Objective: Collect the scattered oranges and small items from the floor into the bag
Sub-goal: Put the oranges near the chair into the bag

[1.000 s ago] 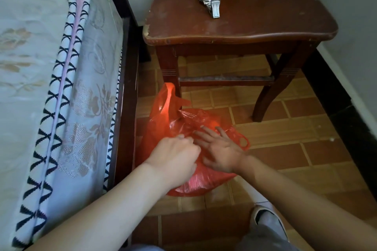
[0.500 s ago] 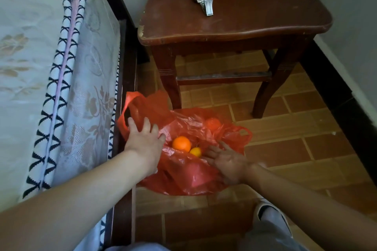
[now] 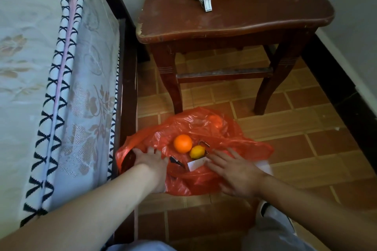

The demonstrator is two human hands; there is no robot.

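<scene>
Now, lower centre of frame, I flatten the bag [image 3: 204, 183] mouth with left hand [image 3: 152, 161] and right hand [image 3: 236, 173] both splayed, gripping nothing, keeping the orange [image 3: 183, 143] and yellow fruit [image 3: 196, 152] from rolling out.

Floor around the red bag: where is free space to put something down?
Bare tiles lie right of the red bag, toward the dark skirting, and under the chair. Between bag and bed frame it is tight; the left hand fills it.
</scene>
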